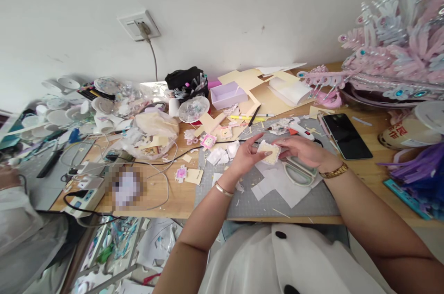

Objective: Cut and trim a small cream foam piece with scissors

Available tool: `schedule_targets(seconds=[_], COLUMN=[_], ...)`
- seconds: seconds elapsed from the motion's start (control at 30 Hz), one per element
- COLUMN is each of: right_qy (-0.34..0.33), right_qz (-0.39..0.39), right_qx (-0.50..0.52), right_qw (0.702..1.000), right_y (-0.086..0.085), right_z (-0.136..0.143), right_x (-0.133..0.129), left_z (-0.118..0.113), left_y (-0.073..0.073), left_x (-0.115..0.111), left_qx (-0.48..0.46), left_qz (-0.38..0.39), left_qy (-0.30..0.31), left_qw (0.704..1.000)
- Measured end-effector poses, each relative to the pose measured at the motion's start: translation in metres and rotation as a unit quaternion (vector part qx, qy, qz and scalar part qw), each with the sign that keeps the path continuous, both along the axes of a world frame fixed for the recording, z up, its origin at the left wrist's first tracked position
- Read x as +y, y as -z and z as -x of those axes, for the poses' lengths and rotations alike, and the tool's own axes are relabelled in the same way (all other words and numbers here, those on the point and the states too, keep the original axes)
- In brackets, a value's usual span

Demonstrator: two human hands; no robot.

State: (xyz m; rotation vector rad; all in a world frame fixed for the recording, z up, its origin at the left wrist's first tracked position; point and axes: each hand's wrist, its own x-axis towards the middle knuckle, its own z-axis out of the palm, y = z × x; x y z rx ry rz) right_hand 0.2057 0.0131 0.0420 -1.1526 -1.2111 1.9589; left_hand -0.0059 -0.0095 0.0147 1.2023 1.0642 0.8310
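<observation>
A small cream square piece point(269, 153) with a white bumpy edge is held up above the grey cutting mat point(256, 208). My left hand point(247, 157) grips it from the left, thumb laid across its face. At its right edge, the fingers of my right hand point(302, 148) pinch or touch the rim. Under my right hand lie scissors with pale green handles point(300, 174), on top of white sheets point(277, 187). Just beyond that hand is a white glue gun point(301, 130). Small pink-framed square pieces point(208, 140) lie to the left of my hands.
A lilac box point(229, 96) and cream card sheets point(255, 82) stand at the back. On the right are a phone point(347, 135), a drink cup point(411, 129) and piled pink tiaras point(398, 67). A power strip point(86, 194) and cables lie left. Another person's sleeve point(15, 215) shows far left.
</observation>
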Motion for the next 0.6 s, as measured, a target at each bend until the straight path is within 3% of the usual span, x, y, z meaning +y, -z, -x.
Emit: schedule_targets(seconds=[0.17, 0.6], right_qy=[0.026, 0.018], right_qz=[0.017, 0.014], right_qx=[0.002, -0.004], right_qw=[1.000, 1.000], right_y=[0.0027, 0.0021], right_z=[0.0021, 0.0000], right_x=[0.0019, 0.0009], left_z=[-0.0004, -0.0006], left_y=[0.0002, -0.0042], left_x=[0.0000, -0.0017], left_qx=[0.006, 0.015], left_qz=[-0.014, 0.004], left_qy=[-0.003, 0.003], left_qw=[1.000, 1.000])
